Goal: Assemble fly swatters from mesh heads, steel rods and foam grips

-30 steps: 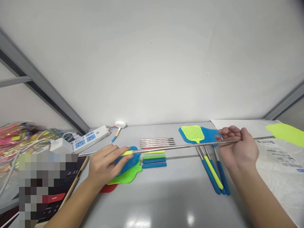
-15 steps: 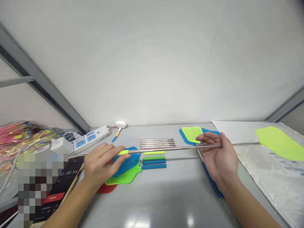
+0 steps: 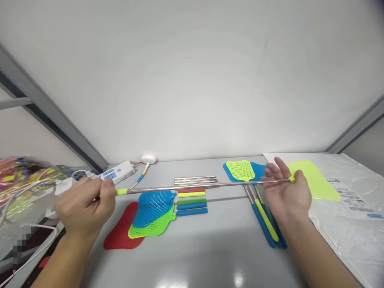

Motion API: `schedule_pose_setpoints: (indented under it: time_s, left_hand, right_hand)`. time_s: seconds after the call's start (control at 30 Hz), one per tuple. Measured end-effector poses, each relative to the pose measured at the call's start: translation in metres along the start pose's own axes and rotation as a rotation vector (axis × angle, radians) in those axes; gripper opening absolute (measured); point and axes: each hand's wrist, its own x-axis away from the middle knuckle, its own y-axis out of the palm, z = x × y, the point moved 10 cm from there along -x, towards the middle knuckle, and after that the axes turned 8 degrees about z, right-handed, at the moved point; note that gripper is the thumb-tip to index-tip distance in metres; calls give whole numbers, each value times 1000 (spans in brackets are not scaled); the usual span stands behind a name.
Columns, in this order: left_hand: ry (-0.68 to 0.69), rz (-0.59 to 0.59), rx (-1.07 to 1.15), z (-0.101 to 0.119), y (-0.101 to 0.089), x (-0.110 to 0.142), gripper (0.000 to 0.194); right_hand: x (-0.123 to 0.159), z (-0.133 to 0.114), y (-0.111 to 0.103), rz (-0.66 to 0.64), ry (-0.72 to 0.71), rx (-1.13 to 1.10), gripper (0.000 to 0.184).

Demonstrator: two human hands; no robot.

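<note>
My left hand [image 3: 87, 206] is closed round the yellow-green grip of a long fly swatter whose steel rod [image 3: 198, 185] spans the table. Its yellow-green head [image 3: 315, 184] sticks out past my right hand [image 3: 286, 192]. That hand is palm up with fingers spread, and the rod rests across it near the head. Below the rod lie loose swatter heads [image 3: 151, 212] in blue, green and red, coloured foam grips [image 3: 192, 200], and bare steel rods [image 3: 195, 180]. Finished swatters [image 3: 261, 212] with blue and yellow handles lie under my right hand.
A white power strip [image 3: 115, 173] and cables sit at the back left. Bright pink and yellow packaging [image 3: 21, 176] is piled at the far left. A clear plastic bag with labels [image 3: 351, 200] covers the right side. A white wall stands behind the grey table [image 3: 210, 244].
My left hand has drawn the swatter leftward by its grip, off the loose heads. The rod slid through my right hand until the head reached it. My right hand's fingers opened.
</note>
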Motion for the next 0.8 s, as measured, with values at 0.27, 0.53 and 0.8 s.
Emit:
schedule_pose_setpoints:
  time_s: [0.27, 0.53, 0.8]
  left_hand:
    - [-49, 57, 31, 53, 15, 11, 43]
    - [102, -34, 150, 105, 23, 20, 18]
    - [132, -352, 373, 169, 67, 64, 8]
  right_hand:
    - [37, 14, 15, -50, -85, 68, 45]
    - [78, 54, 28, -157, -20, 138, 46]
    - [140, 97, 44, -435, 96, 296, 53]
